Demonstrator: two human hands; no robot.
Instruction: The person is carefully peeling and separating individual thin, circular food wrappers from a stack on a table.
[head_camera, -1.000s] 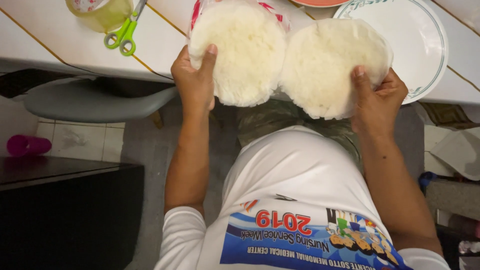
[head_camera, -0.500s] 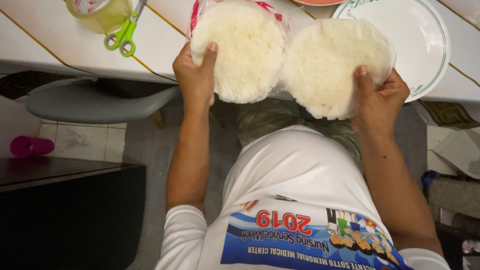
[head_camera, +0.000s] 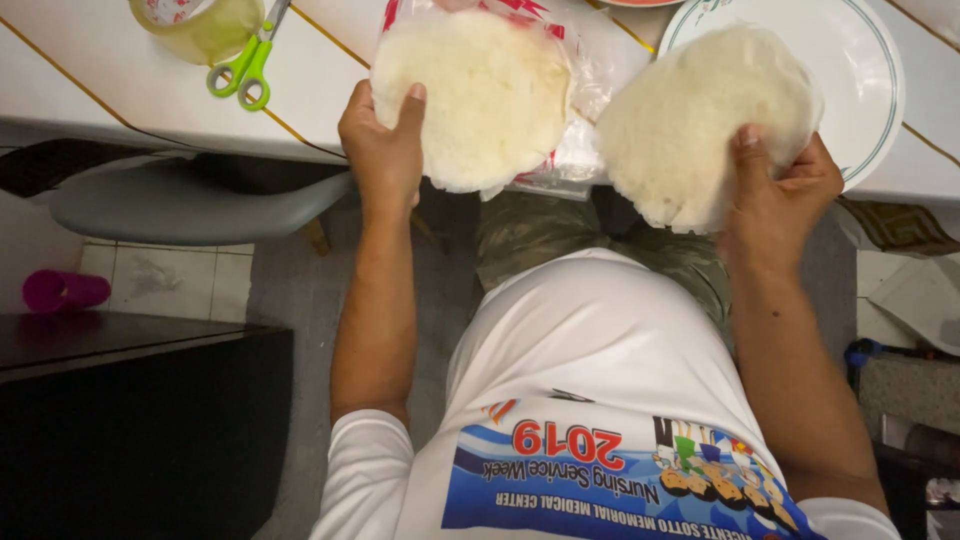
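**Two stacks parted, one in each hand**

Two round, pale, flat stacks of thin sheets, probably wrappers or flatbreads, are held apart with a clear gap between them. The left hand (head_camera: 385, 135) is closed on the left stack (head_camera: 470, 95), thumb over its near edge; this stack lies in or on a clear plastic bag (head_camera: 590, 95) with red print. The right hand (head_camera: 775, 185) is closed on the right stack (head_camera: 705, 120), thumb on top, fingers beneath. That stack is lifted free of the bag, its far edge over the white plate (head_camera: 860, 70) with a green rim line.

Judged status: separation of the stacks appears done; the right stack is not yet set down on the plate, and the left one remains with the bag.

Surface: a white tabletop (head_camera: 90, 90) with thin gold lines. Beyond and outward of the left hand lie green-handled scissors (head_camera: 245, 70) beside a yellowish container (head_camera: 195, 25).

Room: a grey chair seat (head_camera: 190, 205) sits below the tabletop, outward of the left forearm. Farther out are a tiled floor (head_camera: 170, 285), a magenta cup (head_camera: 60, 290) and a dark cabinet top (head_camera: 120, 340).
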